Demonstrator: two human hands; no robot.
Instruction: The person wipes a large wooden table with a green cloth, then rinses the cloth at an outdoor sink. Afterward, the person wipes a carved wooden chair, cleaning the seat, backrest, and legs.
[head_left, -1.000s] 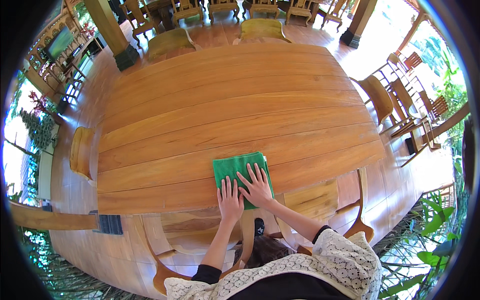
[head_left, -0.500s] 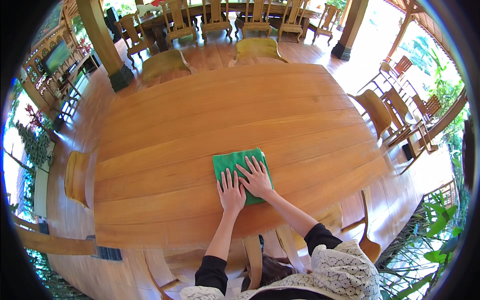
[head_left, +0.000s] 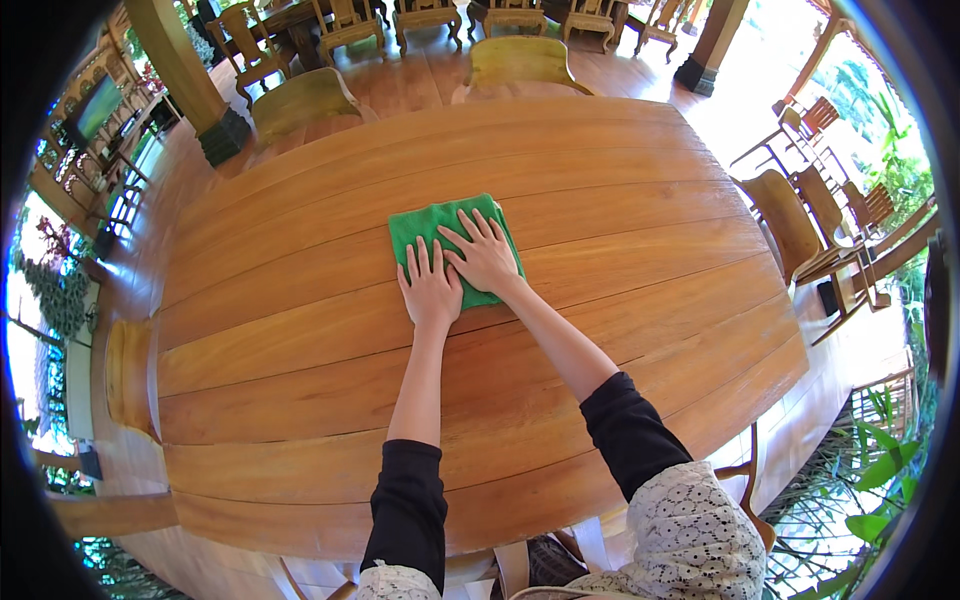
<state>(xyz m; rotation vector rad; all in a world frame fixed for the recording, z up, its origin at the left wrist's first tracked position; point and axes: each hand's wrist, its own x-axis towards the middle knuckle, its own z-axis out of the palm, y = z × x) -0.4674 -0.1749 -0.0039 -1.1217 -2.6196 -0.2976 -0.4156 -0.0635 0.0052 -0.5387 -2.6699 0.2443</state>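
Observation:
A folded green cloth lies flat on the brown wooden table, around the middle of its top. My left hand rests palm down on the cloth's lower left part, fingers stretched and slightly apart. Over the right part of the same cloth, my right hand is also spread flat, its thumb close to the left hand. Both arms reach forward, straight or nearly so. Neither hand is wrapped around the cloth; they press or rest on it from above.
Wooden chairs stand around the table, such as one at the left, one at the right and two at the far side, including a curved-back chair. Thick wooden pillars rise beyond. Green plants grow at the right.
Both hands and the green cloth have slid forward across the tabletop, away from me, with the arms stretched further. The view has shifted slightly too.

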